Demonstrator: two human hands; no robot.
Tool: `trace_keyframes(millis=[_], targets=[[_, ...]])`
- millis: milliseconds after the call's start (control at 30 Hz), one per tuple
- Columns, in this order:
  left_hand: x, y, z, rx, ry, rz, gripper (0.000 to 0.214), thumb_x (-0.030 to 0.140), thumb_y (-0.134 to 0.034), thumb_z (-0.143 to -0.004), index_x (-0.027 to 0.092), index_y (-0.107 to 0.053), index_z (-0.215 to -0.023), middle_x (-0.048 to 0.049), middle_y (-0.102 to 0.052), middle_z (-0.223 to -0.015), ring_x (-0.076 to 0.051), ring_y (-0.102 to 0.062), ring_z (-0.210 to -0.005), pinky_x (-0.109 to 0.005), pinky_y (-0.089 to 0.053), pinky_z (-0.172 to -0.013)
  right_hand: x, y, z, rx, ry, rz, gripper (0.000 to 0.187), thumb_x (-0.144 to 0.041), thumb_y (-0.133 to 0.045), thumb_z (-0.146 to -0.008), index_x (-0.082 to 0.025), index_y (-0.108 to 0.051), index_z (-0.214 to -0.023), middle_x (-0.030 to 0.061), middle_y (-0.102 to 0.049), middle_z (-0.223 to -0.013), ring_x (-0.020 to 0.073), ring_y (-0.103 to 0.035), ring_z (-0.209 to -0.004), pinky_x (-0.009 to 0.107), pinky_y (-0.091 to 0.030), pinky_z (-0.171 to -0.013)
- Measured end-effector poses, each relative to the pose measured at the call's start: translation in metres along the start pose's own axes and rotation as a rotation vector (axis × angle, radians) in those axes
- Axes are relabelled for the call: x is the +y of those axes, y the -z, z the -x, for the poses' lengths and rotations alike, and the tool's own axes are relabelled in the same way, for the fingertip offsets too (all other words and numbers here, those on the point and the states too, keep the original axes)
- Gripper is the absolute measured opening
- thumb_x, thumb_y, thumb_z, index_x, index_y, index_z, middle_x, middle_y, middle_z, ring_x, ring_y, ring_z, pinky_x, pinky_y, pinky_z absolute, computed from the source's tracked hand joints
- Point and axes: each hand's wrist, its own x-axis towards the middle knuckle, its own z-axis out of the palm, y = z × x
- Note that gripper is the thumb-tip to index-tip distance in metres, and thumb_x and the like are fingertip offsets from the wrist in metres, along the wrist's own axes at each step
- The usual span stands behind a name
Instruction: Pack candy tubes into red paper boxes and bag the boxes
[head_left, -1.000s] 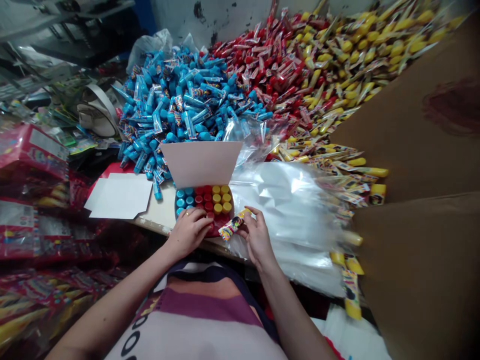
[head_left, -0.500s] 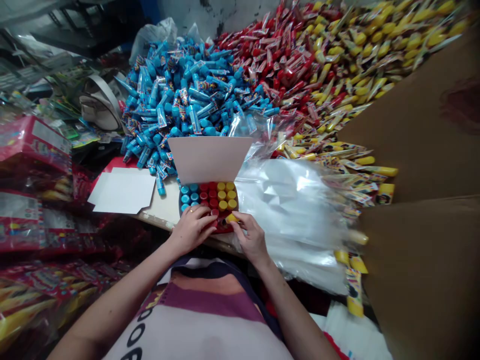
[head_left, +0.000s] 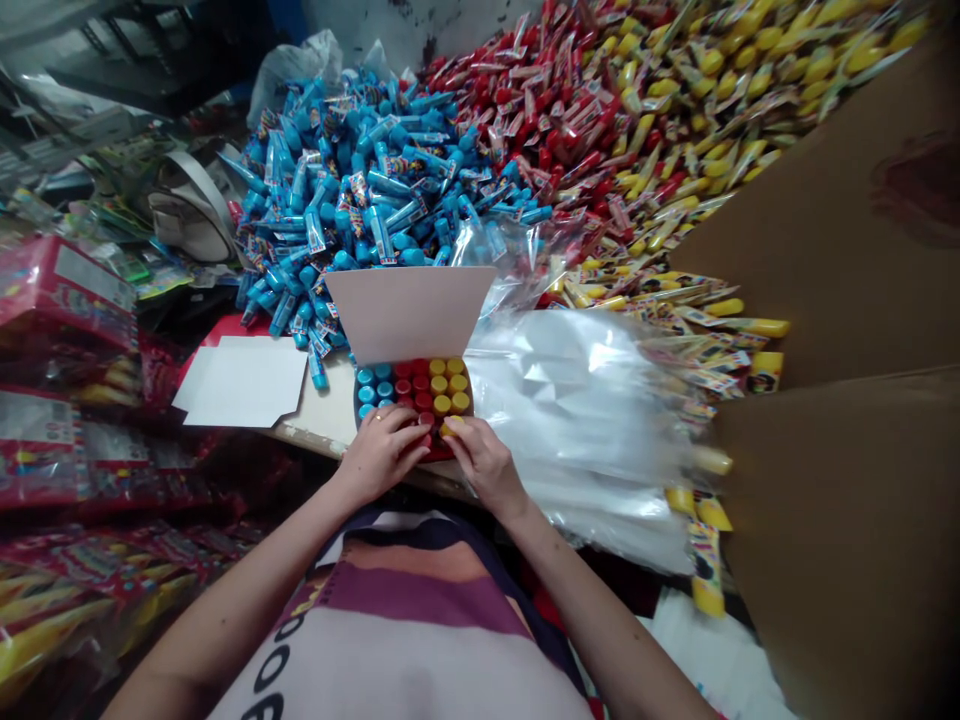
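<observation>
Red retail packets [head_left: 60, 290] are stacked at far left, below a beige bag [head_left: 191, 220]. On the worn pale table [head_left: 315, 428] lies a flat white card blank [head_left: 240, 382]. Behind it, against a white stained wall [head_left: 420, 15], rises a heap of blue-capped tubes [head_left: 337, 180].

At the table's near edge sits an open display box [head_left: 412, 390], its rows of blue, red and yellow caps upright beneath a raised lid [head_left: 411, 312]. The left hand [head_left: 382, 455] curves over the box's near rows, its grip unclear. The right hand [head_left: 487, 465] is clenched on a yellow-capped tube [head_left: 451, 426] at the box's near edge.

Further right lie clear plastic bags [head_left: 577, 400], heaps of red tubes [head_left: 540, 130] and yellow tubes [head_left: 720, 110], and brown cardboard sheets [head_left: 847, 230].
</observation>
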Motion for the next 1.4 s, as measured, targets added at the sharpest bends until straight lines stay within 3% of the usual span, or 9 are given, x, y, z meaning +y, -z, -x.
trace_keyframes(millis=[367, 633, 800, 867, 1000, 1100, 1167, 1300, 1400], targets=[[-0.001, 0.0, 0.0, -0.014, -0.006, -0.032, 0.029, 0.029, -0.056, -0.091, 0.021, -0.064, -0.117, -0.0101, -0.064, -0.113, -0.026, -0.054, -0.11, -0.044, -0.044, -0.091, -0.004, 0.006, 0.002, -0.112, 0.072, 0.019, 0.029, -0.021, -0.045, -0.097, -0.026, -0.055, -0.124, 0.0082, -0.063, -0.102, 0.0175, -0.065, -0.09, 0.029, -0.058, -0.08], [0.0, 0.0, -0.002, 0.009, -0.017, -0.014, 0.025, 0.029, -0.054, -0.092, 0.02, -0.065, -0.112, -0.01, -0.064, -0.112, -0.025, -0.055, -0.108, -0.043, -0.046, -0.09, -0.001, -0.01, 0.008, -0.231, -0.037, 0.023, 0.031, -0.017, -0.043, -0.095, -0.023, -0.06, -0.121, 0.0113, -0.064, -0.1, 0.0206, -0.064, -0.089, 0.034, -0.057, -0.079], [0.001, 0.004, -0.004, 0.025, -0.008, 0.017, 0.027, 0.028, -0.054, -0.092, 0.02, -0.063, -0.116, -0.0106, -0.063, -0.111, -0.024, -0.056, -0.106, -0.043, -0.047, -0.089, 0.006, 0.007, 0.002, -0.244, -0.218, -0.339, 0.034, -0.022, -0.051, -0.093, -0.028, -0.057, -0.126, 0.0062, -0.066, -0.112, 0.0184, -0.065, -0.1, 0.036, -0.054, -0.09], [0.004, 0.007, -0.006, 0.031, -0.002, 0.029, 0.03, 0.028, -0.053, -0.092, 0.02, -0.061, -0.12, -0.0119, -0.062, -0.115, -0.024, -0.055, -0.108, -0.043, -0.048, -0.09, 0.014, 0.021, -0.002, -0.173, -0.36, -0.488, 0.039, -0.024, -0.05, -0.093, -0.03, -0.052, -0.131, 0.0057, -0.064, -0.122, 0.0182, -0.065, -0.104, 0.037, -0.054, -0.091], [0.017, 0.009, -0.01, -0.031, -0.023, -0.033, 0.034, 0.028, -0.052, -0.092, 0.021, -0.058, -0.125, -0.0135, -0.058, -0.126, -0.027, -0.054, -0.114, -0.047, -0.046, -0.093, 0.05, 0.046, -0.015, 0.133, -0.625, -0.494, 0.035, -0.032, -0.054, -0.088, -0.024, -0.059, -0.122, 0.0082, -0.066, -0.116, 0.0209, -0.069, -0.095, 0.039, -0.057, -0.081], [0.025, 0.006, -0.008, -0.088, -0.081, -0.084, 0.032, 0.028, -0.053, -0.09, 0.021, -0.06, -0.121, -0.0123, -0.061, -0.126, -0.029, -0.054, -0.117, -0.048, -0.047, -0.095, 0.098, 0.066, -0.032, 0.274, -0.694, -0.382, 0.035, -0.035, -0.056, -0.083, -0.02, -0.064, -0.113, 0.009, -0.069, -0.106, 0.0217, -0.07, -0.089, 0.039, -0.057, -0.078], [0.025, 0.001, -0.005, -0.053, -0.108, -0.119, 0.032, 0.026, -0.052, -0.09, 0.022, -0.06, -0.121, -0.011, -0.064, -0.123, -0.028, -0.056, -0.116, -0.046, -0.048, -0.095, 0.137, 0.086, -0.048, 0.353, -0.727, -0.268, 0.036, -0.032, -0.052, -0.081, -0.017, -0.064, -0.112, 0.0095, -0.07, -0.105, 0.021, -0.07, -0.087, 0.038, -0.057, -0.077], [0.018, -0.006, -0.002, 0.011, -0.192, -0.214, 0.035, 0.029, -0.054, -0.089, 0.026, -0.06, -0.124, -0.0065, -0.067, -0.122, -0.026, -0.06, -0.113, -0.04, -0.052, -0.09, 0.216, 0.133, -0.095, 0.425, -0.788, -0.015, 0.038, -0.025, -0.041, -0.082, -0.012, -0.064, -0.109, 0.0123, -0.071, -0.101, 0.0221, -0.068, -0.087, 0.037, -0.055, -0.077], [0.013, -0.003, -0.005, 0.047, -0.253, -0.287, 0.037, 0.033, -0.057, -0.088, 0.029, -0.061, -0.124, -0.0034, -0.067, -0.122, -0.023, -0.062, -0.112, -0.033, -0.053, -0.089, 0.263, 0.155, -0.138, 0.366, -0.764, 0.081, 0.029, -0.023, -0.047, -0.083, -0.011, -0.069, -0.097, 0.012, -0.072, -0.091, 0.0242, -0.066, -0.088, 0.04, -0.051, -0.084]])
